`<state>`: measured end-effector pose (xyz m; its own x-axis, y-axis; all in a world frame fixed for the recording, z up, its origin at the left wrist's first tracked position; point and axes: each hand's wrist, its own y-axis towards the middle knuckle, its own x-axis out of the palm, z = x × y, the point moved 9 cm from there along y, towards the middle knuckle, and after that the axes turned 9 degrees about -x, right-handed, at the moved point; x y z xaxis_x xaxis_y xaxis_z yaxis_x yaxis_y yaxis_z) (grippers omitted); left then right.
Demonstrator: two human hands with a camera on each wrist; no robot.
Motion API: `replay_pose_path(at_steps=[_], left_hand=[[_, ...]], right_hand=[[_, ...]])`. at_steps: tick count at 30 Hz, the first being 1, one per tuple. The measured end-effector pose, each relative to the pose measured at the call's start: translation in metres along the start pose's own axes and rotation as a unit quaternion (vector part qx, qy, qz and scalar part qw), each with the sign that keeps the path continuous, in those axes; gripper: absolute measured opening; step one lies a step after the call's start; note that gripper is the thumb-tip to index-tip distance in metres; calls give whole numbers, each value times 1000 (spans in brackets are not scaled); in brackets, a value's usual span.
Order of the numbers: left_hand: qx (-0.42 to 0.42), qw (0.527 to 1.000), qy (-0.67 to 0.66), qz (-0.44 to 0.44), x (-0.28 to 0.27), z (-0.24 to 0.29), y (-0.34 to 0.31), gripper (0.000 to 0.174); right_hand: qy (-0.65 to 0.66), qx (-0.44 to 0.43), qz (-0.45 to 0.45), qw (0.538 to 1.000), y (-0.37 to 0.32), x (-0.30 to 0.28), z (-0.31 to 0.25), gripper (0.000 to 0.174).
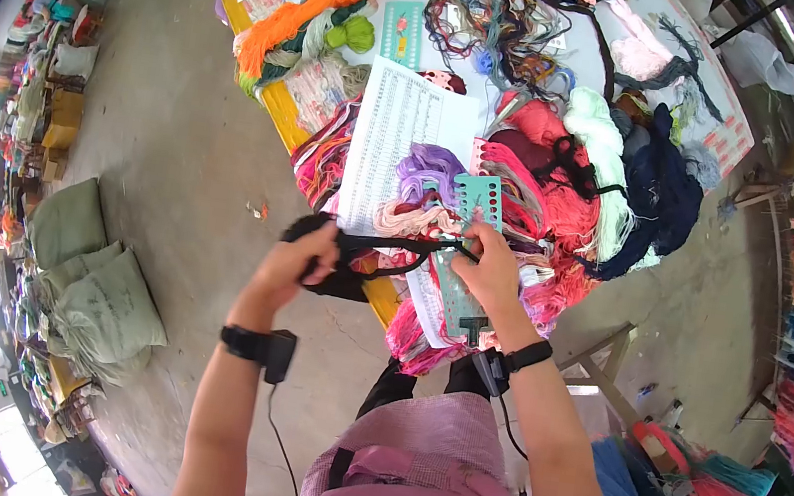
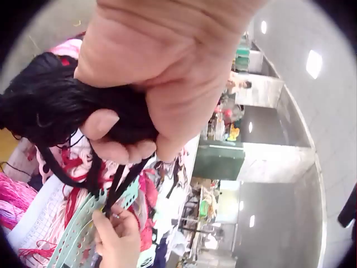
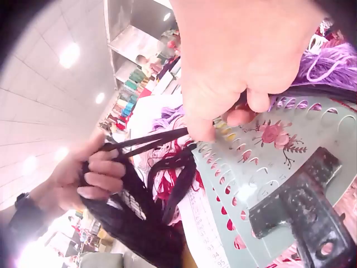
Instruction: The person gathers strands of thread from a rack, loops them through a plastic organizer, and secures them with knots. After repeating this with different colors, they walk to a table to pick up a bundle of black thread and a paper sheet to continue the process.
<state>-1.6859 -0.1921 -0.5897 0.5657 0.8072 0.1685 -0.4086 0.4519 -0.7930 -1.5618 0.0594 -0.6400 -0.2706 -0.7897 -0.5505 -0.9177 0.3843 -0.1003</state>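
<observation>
In the head view the left hand (image 1: 304, 254) grips a hank of black thread (image 2: 42, 100), its fingers curled round the bundle. Black strands stretch from it to the right hand (image 1: 490, 268), which pinches them at the edge of a pale green card with punched holes (image 3: 268, 173). A rose is printed on this card, and a dark clamp-like piece (image 3: 301, 209) lies over its lower part. Beneath the strands are cream thread (image 1: 411, 218) and purple thread (image 1: 430, 174), beside a printed number sheet (image 1: 382, 136).
Coral thread (image 1: 567, 215), pale mint thread (image 1: 597, 134) and navy thread (image 1: 659, 197) lie right of the card. Orange thread (image 1: 318, 12) rests near the yellow table edge (image 1: 284, 113). Stuffed sacks (image 1: 108, 310) stand on the floor at left.
</observation>
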Motion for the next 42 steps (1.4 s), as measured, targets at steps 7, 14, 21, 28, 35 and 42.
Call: replay_pose_path(at_steps=[7,14,21,28,35,42], left_hand=[[63,951,-303,-27,-108,13,-50,31],[-88,995,-40,33,-62,-25,-123,35],[0,916,161,-369,95,2,-224,51],[56,825,382,-414,140,-37,-233,22],[-24,831,78,-551,266,7,-269,58],[317,826,315,-345,286,-5,-226,64]], right_hand=[[-53,-29,47,997,-2,4,-2,38],[51,-159,-75,983,-33,14,-126,67],[107,-489,-143,854,-119,19,-295,61],[285,-160,-475,817,-172,-23,-274,24],[445,123,-401,791,-250,-8,-129,49],[672,203,-1,712,-265,-51,-112,70]])
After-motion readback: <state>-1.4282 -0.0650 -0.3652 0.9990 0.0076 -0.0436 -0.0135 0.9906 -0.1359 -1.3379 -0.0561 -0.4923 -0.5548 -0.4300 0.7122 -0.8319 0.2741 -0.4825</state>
